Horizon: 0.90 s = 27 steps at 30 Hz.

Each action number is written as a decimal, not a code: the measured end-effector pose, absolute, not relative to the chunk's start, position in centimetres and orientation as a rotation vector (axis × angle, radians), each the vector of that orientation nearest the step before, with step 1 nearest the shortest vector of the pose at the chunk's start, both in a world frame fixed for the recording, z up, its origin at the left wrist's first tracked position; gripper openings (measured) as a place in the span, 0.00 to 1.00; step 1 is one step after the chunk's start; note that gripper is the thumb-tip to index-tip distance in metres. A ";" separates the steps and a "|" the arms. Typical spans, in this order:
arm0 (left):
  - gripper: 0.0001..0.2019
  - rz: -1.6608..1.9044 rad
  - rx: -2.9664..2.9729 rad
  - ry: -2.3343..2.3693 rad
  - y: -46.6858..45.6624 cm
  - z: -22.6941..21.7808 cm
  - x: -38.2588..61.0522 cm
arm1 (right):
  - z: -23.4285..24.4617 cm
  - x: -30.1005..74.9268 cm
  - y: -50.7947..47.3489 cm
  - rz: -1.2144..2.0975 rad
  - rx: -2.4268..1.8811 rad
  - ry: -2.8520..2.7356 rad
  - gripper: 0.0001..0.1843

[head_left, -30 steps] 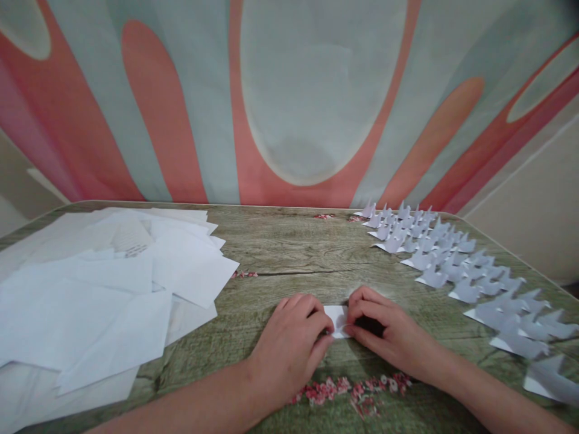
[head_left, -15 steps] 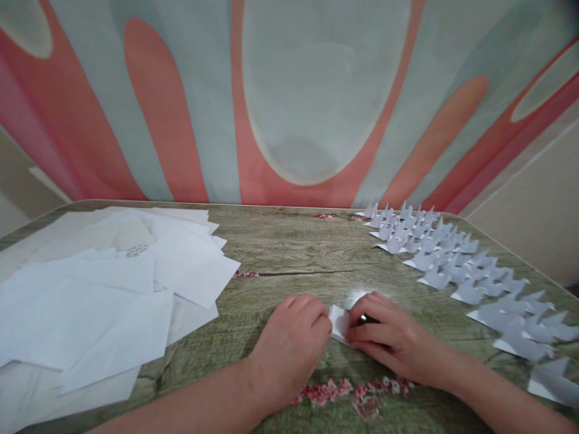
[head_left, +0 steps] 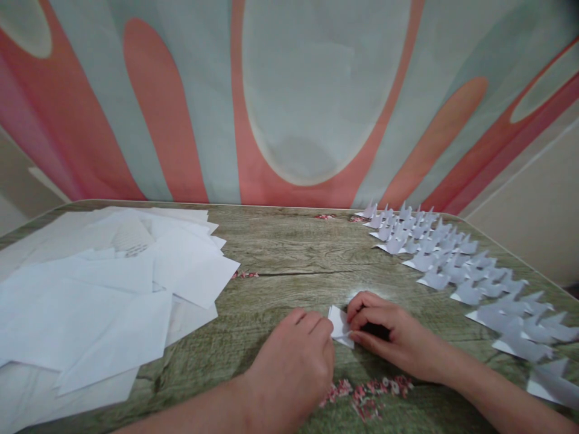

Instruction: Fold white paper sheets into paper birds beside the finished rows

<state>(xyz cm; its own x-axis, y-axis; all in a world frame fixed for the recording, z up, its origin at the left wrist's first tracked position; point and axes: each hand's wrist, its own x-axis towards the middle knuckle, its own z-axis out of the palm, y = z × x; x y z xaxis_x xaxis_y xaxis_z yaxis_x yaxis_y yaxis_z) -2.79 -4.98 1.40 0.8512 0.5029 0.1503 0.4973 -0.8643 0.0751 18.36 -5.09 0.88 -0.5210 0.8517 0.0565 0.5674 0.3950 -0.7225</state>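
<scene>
Between my two hands, low over the table's near middle, is a small folded piece of white paper (head_left: 339, 326). My left hand (head_left: 296, 355) has its fingers curled in at the paper's left edge; the fingertips are partly hidden behind the knuckles. On the other side, my right hand (head_left: 384, 328) pinches the paper's right edge between thumb and fingers. A flap seems to stand slightly raised near the right fingertips.
Overlapping white paper sheets (head_left: 113, 325) cover the table's left side. Several folded white paper cranes (head_left: 468, 292) stand in rows along the right. The wood-patterned table (head_left: 289, 241) meets a pink and grey patterned backdrop (head_left: 194, 120) at its far edge.
My left hand has shifted slightly down and right. My right thumb has moved up the paper's edge, and more of the folded paper shows between the hands.
</scene>
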 end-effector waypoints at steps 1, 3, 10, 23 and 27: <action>0.04 0.276 2.946 0.820 -4.8 1.4 -2.9 | 0.9 18.2 -5.1 0.906 -1.224 -2.234 0.04; 0.05 0.345 2.835 0.855 -4.4 1.2 -3.0 | 0.9 18.0 -5.2 0.880 -1.229 -2.233 0.04; 0.04 0.401 2.729 0.891 -3.7 0.8 -3.2 | 0.9 17.6 -5.5 0.867 -1.297 -2.197 0.05; 0.04 0.338 2.839 0.876 -4.1 1.0 -3.1 | 1.0 17.6 -5.3 0.907 -1.370 -2.160 0.05; 0.07 0.386 2.857 0.844 -4.4 0.9 -2.9 | 1.0 17.7 -5.3 0.907 -1.336 -2.154 0.05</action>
<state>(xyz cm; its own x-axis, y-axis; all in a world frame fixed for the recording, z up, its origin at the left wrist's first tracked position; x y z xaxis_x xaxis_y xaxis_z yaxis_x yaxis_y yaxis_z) -2.90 -4.44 0.94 0.8100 0.5496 0.2046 0.5142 -0.8334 0.2027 17.66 -5.30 0.98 -0.4322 0.9013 0.0298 0.6084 0.3159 -0.7280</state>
